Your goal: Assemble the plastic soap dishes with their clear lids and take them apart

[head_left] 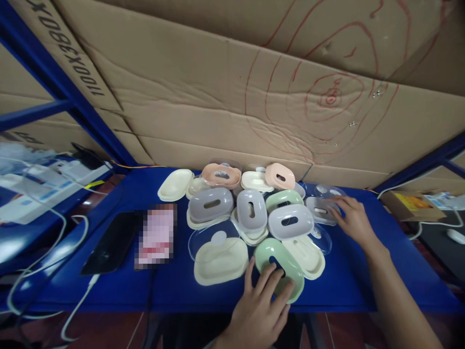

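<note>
Several oval plastic pieces that look like soap dishes lie clustered on a blue table. My left hand (262, 301) rests on a glossy green soap dish (267, 249) near the front edge, its fingers spread across the dish and over the slot. At the right end of the cluster, my right hand (351, 218) has its thumb and fingers at the edge of a grey slotted soap dish (319, 212). A clear lid (332, 193) lies just behind that dish. Between my hands are a pale lilac slotted dish (301, 213) and a cream tray (314, 264).
More grey, cream, green and peach pieces (221, 175) sit overlapping toward the cardboard wall (203, 116). On the left lie a black phone (111, 247) with a cable and a blurred-out pink item (158, 235). Power strips (51, 189) stand farther left; an open cardboard box (410, 211) is at right.
</note>
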A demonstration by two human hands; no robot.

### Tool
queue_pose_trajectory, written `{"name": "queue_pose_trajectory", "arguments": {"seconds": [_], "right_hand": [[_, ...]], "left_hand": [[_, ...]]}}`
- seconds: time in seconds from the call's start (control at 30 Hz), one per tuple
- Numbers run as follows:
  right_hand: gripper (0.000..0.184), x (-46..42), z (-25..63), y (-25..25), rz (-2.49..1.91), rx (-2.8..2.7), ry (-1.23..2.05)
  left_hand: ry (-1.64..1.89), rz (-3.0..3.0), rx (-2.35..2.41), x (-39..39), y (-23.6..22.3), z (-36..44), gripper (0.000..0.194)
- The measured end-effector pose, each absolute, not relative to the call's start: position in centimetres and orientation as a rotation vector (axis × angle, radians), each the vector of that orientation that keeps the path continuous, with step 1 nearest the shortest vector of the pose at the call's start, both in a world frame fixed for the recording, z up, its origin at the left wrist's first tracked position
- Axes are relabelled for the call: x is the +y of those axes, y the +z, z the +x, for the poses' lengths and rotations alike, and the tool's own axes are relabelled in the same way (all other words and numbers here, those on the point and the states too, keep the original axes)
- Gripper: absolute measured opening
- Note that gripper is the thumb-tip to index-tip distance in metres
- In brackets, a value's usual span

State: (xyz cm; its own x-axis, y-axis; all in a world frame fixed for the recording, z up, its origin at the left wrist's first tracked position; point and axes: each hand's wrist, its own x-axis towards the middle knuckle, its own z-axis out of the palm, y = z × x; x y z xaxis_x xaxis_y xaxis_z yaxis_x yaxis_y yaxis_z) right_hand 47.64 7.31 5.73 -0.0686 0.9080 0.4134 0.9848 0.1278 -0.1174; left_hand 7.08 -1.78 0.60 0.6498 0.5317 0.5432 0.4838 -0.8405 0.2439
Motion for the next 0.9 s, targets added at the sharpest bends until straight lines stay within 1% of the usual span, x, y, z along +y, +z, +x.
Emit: {"name": "queue_pose_trajectory", "arguments": {"seconds": [0.13,0.2,0.3,0.37,0.5,0.6,0.67,0.8,0.9], "right_hand": [[0.046,6.6,45.9,4.4,-1.763,-2.215,0.01],[0.047,6.6,45.5,3.9,-1.783,-2.19,0.023],[0.045,7.0,45.3,4.0,-1.767,-2.136,0.033],[0.046,7.3,45.4,4.4,-1.767,-2.049,-0.031],[0.054,7.8,45.6,5.4,-1.811,-1.798,-0.263],[0.044,8.7,45.2,6.3,-1.745,-1.859,-0.346],[0.037,9.6,44.4,6.9,-1.659,-2.024,-0.286],[0.038,11.9,40.7,8.7,-1.503,-2.144,-0.097],[0.038,14.0,36.4,10.2,-1.358,-2.264,0.177]], "left_hand": [[0.987,2.802,0.845,-1.7,0.5,7.1,0.035],[0.977,2.817,0.849,-1.7,0.4,7.0,0.035],[0.959,2.85,0.848,-1.8,0.2,7.1,0.035],[0.966,2.855,0.85,-1.8,0.1,7.1,0.035],[0.997,2.829,0.836,-1.7,0.4,7.0,0.035],[0.93,2.842,0.78,-1.5,1.2,6.9,0.035],[0.868,2.851,0.774,-1.3,1.8,6.8,0.034],[0.878,2.855,0.837,-1.2,2.2,6.8,0.041],[0.888,2.864,0.807,-1.2,1.7,6.9,0.041]]}}
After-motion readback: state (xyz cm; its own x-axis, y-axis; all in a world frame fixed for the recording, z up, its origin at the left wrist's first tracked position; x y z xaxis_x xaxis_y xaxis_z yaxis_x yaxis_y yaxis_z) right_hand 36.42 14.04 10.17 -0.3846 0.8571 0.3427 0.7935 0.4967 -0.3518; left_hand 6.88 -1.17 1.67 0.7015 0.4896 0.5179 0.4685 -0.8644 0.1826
